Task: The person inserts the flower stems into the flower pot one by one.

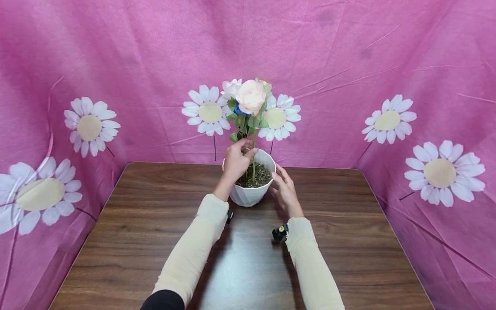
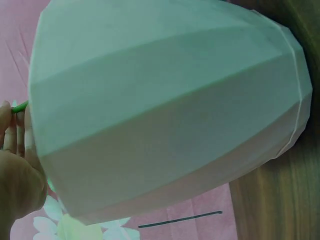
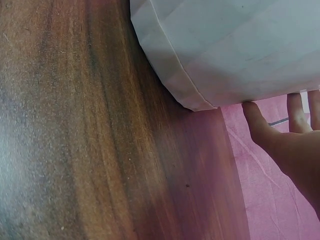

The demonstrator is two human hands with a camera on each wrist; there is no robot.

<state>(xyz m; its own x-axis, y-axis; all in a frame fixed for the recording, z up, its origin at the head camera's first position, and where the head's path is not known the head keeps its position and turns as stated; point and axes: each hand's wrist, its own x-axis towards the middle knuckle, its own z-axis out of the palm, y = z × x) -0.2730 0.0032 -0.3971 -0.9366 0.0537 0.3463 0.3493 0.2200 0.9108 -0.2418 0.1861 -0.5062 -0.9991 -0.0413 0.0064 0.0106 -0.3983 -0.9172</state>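
Note:
A white faceted pot (image 1: 248, 199) filled with dark soil (image 1: 261, 177) stands on the table. Artificial flowers rise from it: a large pale pink bloom (image 1: 251, 97) in front, a white bloom (image 1: 231, 87) and a bit of blue behind. My left hand (image 1: 237, 161) reaches over the pot's rim and pinches a green flower stem (image 2: 20, 107); part of the grip is hidden behind the pot in the left wrist view. On the pot's right side, the fingertips of my right hand (image 1: 286, 192) touch the outer wall, with its fingers spread and fairly straight.
The brown wood-grain table (image 1: 341, 241) ends just behind the pot. A pink cloth (image 1: 329, 43) printed with large white daisies surrounds it on three sides. Small black devices (image 1: 280, 233) sit at both wrists.

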